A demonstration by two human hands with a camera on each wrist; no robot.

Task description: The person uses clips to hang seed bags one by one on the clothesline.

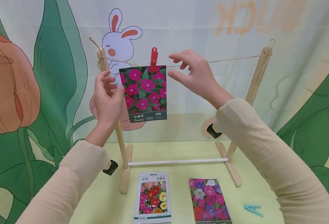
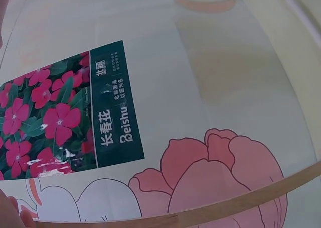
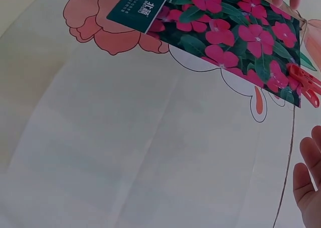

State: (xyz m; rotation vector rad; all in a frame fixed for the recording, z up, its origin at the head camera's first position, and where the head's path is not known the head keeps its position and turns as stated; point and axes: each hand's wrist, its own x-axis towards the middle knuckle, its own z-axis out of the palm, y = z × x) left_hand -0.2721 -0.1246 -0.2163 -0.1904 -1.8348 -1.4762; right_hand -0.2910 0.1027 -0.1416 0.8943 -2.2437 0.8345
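Flower packet (image 1: pixel 143 93) hangs upper centre, long axis near vertical; left grip (image 1: pixel 107 101) nearer, loose at left edge; right grip (image 1: pixel 197 74) released, apart.

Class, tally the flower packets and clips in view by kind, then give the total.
Flower packets: 3 (hanging packet, white-edged packet, purple-and-pink packet)
Clips: 2 (red clip, blue clip)
Total: 5
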